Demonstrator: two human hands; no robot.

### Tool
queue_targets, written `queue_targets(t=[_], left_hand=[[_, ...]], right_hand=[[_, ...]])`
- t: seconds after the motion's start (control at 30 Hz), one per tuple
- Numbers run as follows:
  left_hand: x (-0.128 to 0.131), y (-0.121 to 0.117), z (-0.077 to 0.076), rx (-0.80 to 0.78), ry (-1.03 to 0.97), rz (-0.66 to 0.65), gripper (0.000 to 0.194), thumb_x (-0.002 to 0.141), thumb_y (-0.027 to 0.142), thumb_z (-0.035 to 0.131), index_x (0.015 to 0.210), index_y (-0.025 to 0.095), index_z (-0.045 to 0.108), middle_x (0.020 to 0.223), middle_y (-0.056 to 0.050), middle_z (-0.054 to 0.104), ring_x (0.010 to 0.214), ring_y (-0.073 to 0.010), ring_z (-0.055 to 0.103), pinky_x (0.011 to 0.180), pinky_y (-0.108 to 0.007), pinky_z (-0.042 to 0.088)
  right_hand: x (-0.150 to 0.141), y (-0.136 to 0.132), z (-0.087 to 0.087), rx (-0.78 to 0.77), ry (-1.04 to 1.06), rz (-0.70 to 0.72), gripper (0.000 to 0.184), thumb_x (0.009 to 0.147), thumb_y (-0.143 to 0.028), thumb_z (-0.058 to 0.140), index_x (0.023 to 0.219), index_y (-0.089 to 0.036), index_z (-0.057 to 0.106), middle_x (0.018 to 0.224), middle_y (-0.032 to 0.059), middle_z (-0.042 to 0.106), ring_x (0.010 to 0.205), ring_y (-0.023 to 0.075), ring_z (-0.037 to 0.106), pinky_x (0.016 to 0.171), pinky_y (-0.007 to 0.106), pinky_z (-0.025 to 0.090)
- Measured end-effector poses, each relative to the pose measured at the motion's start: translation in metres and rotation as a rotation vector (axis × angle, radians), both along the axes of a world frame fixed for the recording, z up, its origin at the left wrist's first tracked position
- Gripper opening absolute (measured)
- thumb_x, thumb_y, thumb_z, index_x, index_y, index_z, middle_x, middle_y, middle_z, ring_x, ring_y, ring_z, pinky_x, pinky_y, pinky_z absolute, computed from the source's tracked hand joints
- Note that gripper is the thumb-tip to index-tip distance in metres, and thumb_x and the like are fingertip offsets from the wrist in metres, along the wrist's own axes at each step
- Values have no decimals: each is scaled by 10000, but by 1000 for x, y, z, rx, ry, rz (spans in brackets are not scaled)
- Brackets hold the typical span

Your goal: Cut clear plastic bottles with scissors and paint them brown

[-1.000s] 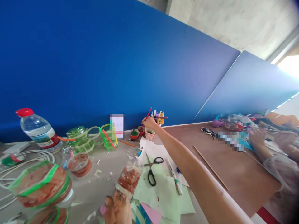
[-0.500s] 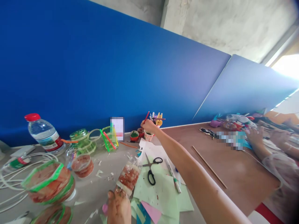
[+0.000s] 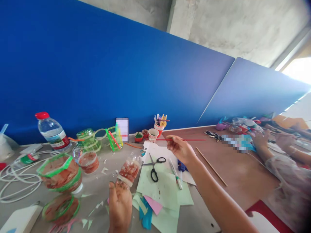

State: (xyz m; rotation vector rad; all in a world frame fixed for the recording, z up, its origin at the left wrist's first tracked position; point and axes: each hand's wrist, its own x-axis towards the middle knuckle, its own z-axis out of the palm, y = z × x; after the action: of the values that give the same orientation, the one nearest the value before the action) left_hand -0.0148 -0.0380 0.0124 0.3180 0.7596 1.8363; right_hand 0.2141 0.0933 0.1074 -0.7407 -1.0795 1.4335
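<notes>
My left hand (image 3: 120,204) grips the lower end of a clear plastic bottle piece (image 3: 128,170) smeared with red-brown paint, held tilted above the table. My right hand (image 3: 181,149) pinches a thin red-handled paintbrush (image 3: 191,140), which lies level and points right. Black-handled scissors (image 3: 153,166) rest on green and white paper sheets (image 3: 162,187) between my two hands. Small paint cups (image 3: 153,134) stand by the blue partition.
A water bottle (image 3: 52,132) with a red cap, painted cut bottle pieces with green tape (image 3: 60,174), green plastic rings (image 3: 89,139) and white cables (image 3: 17,174) fill the left. A wooden stick (image 3: 211,166) lies to the right. Another person's hands (image 3: 261,140) work at the far right.
My right hand has drawn back from the paint cups toward me, and the brush now lies level. The bottle piece in my left hand stays put. The view has shifted a little.
</notes>
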Motion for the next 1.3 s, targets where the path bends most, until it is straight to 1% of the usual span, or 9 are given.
queue_targets(t=[0.1,0.2,0.3,0.4,0.53,0.7,0.83,1.07,1.3], left_hand=[[6,3,16,14,-115,-44,484,865,554,403,1079,226,689,1080,-88,709,1166,-260,580,1040,-425,420],[11,4,25,3,-170,-47,517,871,561,389,1147,221,665,1132,-99,697,1193,-238,566,1055,-391,407],[12,4,26,-18,-151,-28,536,871,581,381,1151,225,666,1142,-96,695,1199,-235,564,1060,-384,403],[12,4,25,-28,-131,-14,544,859,594,403,1146,217,669,1153,-101,689,1210,-242,555,1064,-385,401],[14,3,27,14,-88,-28,573,825,623,449,1162,207,656,1191,-114,666,1224,-275,538,1050,-423,416],[17,2,27,32,-47,-3,554,812,601,497,1177,212,645,1209,-119,653,1221,-298,537,1041,-448,420],[15,2,28,-8,-54,5,562,826,601,470,1178,199,644,1203,-118,655,1216,-297,540,1051,-460,406],[16,1,32,10,-82,-5,576,853,597,415,1198,190,632,1216,-122,648,1220,-286,535,1062,-448,389],[7,-2,37,-15,-233,-107,623,849,646,370,1232,221,616,1230,-106,650,1241,-276,518,1087,-457,351]], right_hand=[[-4,-39,-22,-65,164,39,166,726,-305,698,794,-158,732,633,43,673,526,118,547,497,244,423],[-15,-59,-36,-72,251,63,152,705,-318,731,751,-173,730,616,32,656,547,117,545,521,238,421],[-24,-66,-45,-75,264,62,178,695,-350,751,714,-176,725,586,30,638,569,122,549,515,227,392],[-29,-68,-54,-44,212,46,188,700,-361,755,744,-179,732,596,36,640,580,133,543,524,241,385],[-32,-70,-68,53,123,20,195,738,-375,731,812,-194,734,631,36,648,584,142,532,554,268,406],[-31,-74,-84,117,0,56,205,803,-379,680,860,-189,733,692,55,671,612,154,558,568,283,439],[-30,-76,-88,143,-34,73,181,839,-350,647,896,-202,734,721,57,675,638,159,568,593,294,460],[-30,-77,-90,173,-59,81,180,863,-344,618,917,-222,740,748,54,679,666,164,566,619,299,461],[-28,-77,-91,229,-89,89,168,889,-298,589,934,-233,737,761,47,671,684,159,570,630,291,455]])
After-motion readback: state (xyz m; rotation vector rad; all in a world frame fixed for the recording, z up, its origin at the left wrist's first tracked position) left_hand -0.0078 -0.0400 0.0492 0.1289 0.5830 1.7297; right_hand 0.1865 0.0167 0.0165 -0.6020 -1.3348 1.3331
